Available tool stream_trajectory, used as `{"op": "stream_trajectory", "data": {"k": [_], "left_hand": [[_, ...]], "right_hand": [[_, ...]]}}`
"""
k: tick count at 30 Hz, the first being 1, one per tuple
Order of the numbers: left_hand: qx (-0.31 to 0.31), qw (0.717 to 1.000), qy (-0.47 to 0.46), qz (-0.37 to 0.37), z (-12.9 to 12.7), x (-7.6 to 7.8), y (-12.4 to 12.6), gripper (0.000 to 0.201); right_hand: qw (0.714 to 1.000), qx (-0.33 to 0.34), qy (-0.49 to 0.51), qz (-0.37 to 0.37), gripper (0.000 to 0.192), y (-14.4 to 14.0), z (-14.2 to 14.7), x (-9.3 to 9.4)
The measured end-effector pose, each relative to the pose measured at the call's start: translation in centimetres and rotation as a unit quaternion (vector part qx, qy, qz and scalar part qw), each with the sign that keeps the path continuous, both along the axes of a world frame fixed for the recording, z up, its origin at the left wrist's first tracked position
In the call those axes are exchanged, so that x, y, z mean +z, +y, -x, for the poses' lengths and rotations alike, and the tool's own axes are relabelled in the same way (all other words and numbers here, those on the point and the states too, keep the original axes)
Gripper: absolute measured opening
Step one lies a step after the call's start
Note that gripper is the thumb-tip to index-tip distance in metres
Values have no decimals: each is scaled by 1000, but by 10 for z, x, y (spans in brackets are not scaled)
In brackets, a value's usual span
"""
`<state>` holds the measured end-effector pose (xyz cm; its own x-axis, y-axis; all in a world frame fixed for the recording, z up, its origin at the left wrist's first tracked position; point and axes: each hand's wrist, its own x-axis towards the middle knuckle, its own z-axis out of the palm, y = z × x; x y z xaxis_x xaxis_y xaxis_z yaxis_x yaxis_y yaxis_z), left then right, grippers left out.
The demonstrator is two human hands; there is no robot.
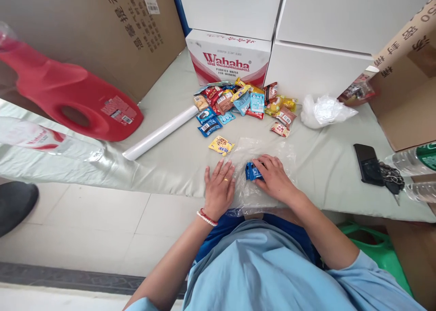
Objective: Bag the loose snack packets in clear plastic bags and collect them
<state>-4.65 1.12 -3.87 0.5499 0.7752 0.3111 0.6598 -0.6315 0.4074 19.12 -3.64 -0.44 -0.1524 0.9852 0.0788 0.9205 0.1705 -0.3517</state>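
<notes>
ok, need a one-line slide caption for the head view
Right hand holds blue packaging over clear plastic, left hand flat alongside, with a pile of wrapped snacks beyond.

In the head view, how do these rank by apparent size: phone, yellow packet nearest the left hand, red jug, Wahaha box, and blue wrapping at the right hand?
1. Red jug
2. Wahaha box
3. Phone
Yellow packet and blue wrapping: unranked, because the right hand partly covers the wrapping.
</notes>
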Motion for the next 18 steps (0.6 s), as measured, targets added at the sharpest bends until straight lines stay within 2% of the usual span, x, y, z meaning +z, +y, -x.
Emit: {"op": "stream_trajectory", "data": {"k": [4,7,8,9,11,12,14,16,18], "left_hand": [[-165,985,-1,45,39,-1,12,68],[-191,976,58,85,56,6,20,77],[-192,974,79,92,58,10,22,79],[-194,972,96,95,59,13,24,80],[-201,968,116,95,59,20,27,79],[-203,968,118,94,58,22,28,75],[-192,971,108,91,55,24,31,57],[-174,977,86,93,52,24,35,33],[-157,982,53,95,47,24,40,23]], "right_hand": [[989,80,125,-13,72,-34,-25,21],[980,136,140,18,91,-68,-38,24],[983,133,124,19,88,-78,-39,20],[987,117,108,9,77,-86,-39,15],[993,69,98,-23,42,-96,-38,5],[992,46,108,-40,31,-99,-38,1],[988,17,144,-53,25,-99,-40,1],[983,-1,180,-43,22,-93,-47,10],[978,-29,204,-26,22,-80,-57,21]]}}
